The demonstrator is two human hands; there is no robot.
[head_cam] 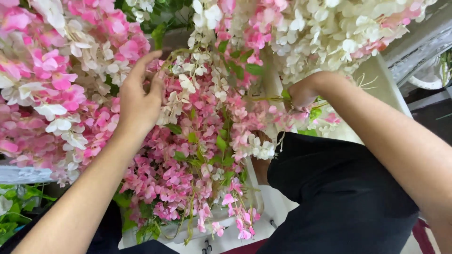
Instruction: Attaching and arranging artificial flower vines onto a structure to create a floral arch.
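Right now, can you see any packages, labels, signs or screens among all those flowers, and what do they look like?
None in view: no package, label, sign or screen shows.
Only hanging pink and white flower garlands with green leaves fill the picture.
The left hand touches the blooms; the right hand reaches in among them.

Single head-worn view, steeply downward, close over flower garlands (197, 141).
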